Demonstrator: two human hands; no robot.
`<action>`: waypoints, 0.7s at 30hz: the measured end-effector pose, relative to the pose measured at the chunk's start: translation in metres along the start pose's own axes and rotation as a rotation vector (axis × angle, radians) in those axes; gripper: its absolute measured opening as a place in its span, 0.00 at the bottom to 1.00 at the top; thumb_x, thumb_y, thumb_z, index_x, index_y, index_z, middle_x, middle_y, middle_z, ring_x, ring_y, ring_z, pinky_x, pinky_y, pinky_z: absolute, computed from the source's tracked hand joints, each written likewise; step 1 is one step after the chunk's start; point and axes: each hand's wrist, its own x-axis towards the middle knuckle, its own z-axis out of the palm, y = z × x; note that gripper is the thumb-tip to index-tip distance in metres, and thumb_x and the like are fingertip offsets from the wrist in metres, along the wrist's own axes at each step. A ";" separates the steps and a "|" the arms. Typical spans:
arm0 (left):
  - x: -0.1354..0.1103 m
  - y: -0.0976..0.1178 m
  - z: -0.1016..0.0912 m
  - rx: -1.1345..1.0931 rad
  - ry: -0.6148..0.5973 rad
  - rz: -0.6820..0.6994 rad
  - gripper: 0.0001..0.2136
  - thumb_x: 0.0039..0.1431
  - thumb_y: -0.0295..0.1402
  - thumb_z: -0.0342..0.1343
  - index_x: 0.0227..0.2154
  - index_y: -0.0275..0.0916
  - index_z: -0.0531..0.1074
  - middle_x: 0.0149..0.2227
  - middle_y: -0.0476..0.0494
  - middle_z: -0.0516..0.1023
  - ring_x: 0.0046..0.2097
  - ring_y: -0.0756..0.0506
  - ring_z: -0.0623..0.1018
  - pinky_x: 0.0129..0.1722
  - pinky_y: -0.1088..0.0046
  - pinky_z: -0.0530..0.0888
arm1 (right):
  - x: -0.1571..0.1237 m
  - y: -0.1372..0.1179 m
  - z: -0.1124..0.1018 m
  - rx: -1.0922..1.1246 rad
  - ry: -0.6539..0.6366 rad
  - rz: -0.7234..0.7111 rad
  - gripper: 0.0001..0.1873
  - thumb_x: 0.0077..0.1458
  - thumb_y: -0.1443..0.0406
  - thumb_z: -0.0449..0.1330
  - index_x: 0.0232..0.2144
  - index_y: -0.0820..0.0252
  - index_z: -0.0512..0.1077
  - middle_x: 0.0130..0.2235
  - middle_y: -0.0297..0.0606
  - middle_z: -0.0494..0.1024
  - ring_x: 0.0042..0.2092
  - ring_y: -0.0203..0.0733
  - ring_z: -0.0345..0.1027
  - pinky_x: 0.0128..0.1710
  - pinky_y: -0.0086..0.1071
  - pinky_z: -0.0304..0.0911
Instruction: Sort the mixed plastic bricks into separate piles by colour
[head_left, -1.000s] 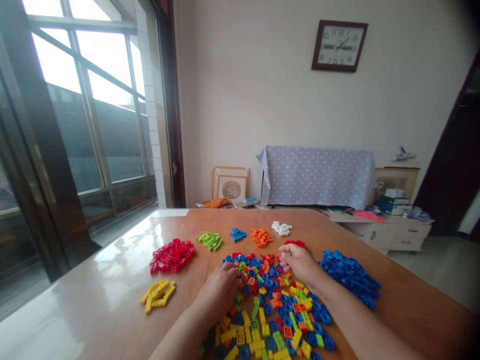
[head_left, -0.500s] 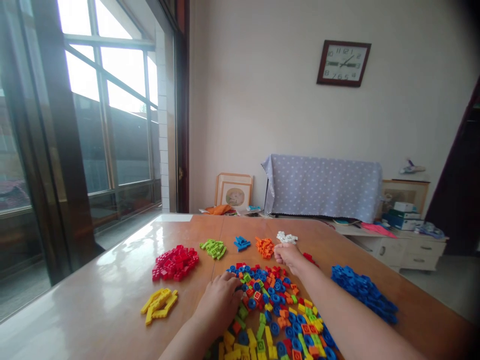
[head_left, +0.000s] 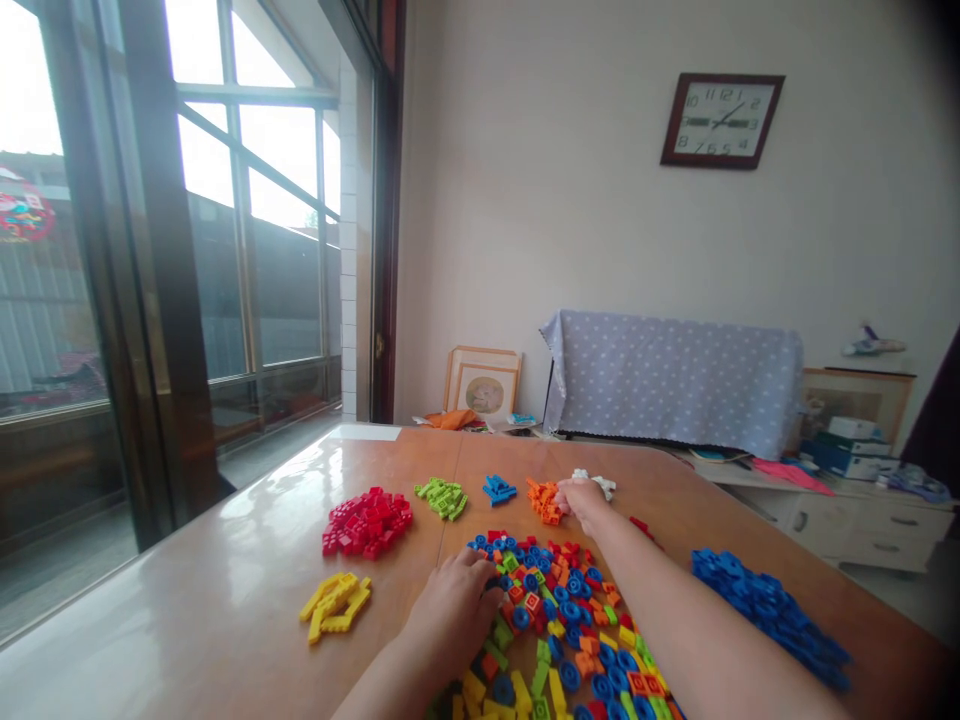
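My right hand (head_left: 583,500) reaches across the table, fingers closed, right at the small orange pile (head_left: 543,497) and in front of the white pile (head_left: 600,483); what it pinches is too small to name. My left hand (head_left: 459,600) rests curled, palm down, on the left edge of the big mixed heap of coloured bricks (head_left: 559,620), fingertips among blue and red pieces. Whether it holds a piece is hidden.
Sorted piles lie on the wooden table (head_left: 225,600): red (head_left: 367,520), yellow (head_left: 336,605), green (head_left: 442,496), small blue (head_left: 498,489), large blue (head_left: 772,610) at right. Beyond stand a cloth-covered object (head_left: 671,378), a low white cabinet (head_left: 832,510), a window at left.
My right hand has moved from the far edge of the mixed heap out to the orange pile. The left hand stayed on the heap. The camera has tilted up and left.
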 end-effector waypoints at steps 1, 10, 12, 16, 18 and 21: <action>0.000 0.001 0.000 -0.003 -0.002 -0.001 0.14 0.66 0.42 0.49 0.45 0.47 0.76 0.47 0.42 0.75 0.49 0.40 0.76 0.50 0.66 0.72 | -0.002 0.000 -0.002 0.006 0.001 -0.009 0.19 0.64 0.58 0.59 0.54 0.60 0.69 0.54 0.43 0.73 0.50 0.45 0.71 0.50 0.45 0.71; -0.005 0.008 0.000 0.009 -0.054 0.037 0.24 0.64 0.50 0.50 0.57 0.43 0.72 0.61 0.37 0.69 0.61 0.35 0.71 0.60 0.58 0.69 | -0.061 0.006 -0.037 0.036 -0.044 -0.103 0.10 0.61 0.64 0.60 0.44 0.64 0.72 0.36 0.38 0.77 0.35 0.35 0.73 0.33 0.28 0.70; -0.006 0.009 0.000 0.022 -0.067 0.052 0.26 0.63 0.52 0.51 0.58 0.43 0.71 0.63 0.37 0.68 0.62 0.34 0.70 0.61 0.56 0.67 | -0.080 0.007 -0.048 0.033 -0.071 -0.130 0.07 0.59 0.66 0.60 0.40 0.62 0.73 0.32 0.35 0.76 0.31 0.32 0.71 0.28 0.23 0.66; -0.005 0.010 0.001 0.042 -0.092 0.063 0.30 0.60 0.56 0.53 0.58 0.43 0.71 0.64 0.36 0.66 0.63 0.32 0.69 0.62 0.53 0.67 | -0.116 0.005 -0.074 -0.025 -0.118 -0.170 0.08 0.56 0.62 0.61 0.37 0.60 0.74 0.32 0.36 0.77 0.29 0.32 0.70 0.24 0.22 0.62; -0.004 0.009 0.001 0.041 -0.097 0.066 0.30 0.59 0.56 0.53 0.58 0.43 0.71 0.64 0.36 0.66 0.63 0.32 0.69 0.62 0.54 0.67 | -0.131 0.005 -0.084 -0.072 -0.135 -0.186 0.09 0.55 0.61 0.61 0.36 0.60 0.74 0.31 0.36 0.77 0.29 0.32 0.69 0.22 0.22 0.60; -0.003 0.009 0.002 0.025 -0.097 0.075 0.27 0.61 0.53 0.53 0.57 0.43 0.72 0.65 0.36 0.66 0.63 0.34 0.69 0.62 0.57 0.67 | -0.150 0.010 -0.093 -0.147 -0.159 -0.192 0.08 0.52 0.61 0.62 0.34 0.60 0.74 0.29 0.34 0.77 0.27 0.32 0.68 0.22 0.22 0.57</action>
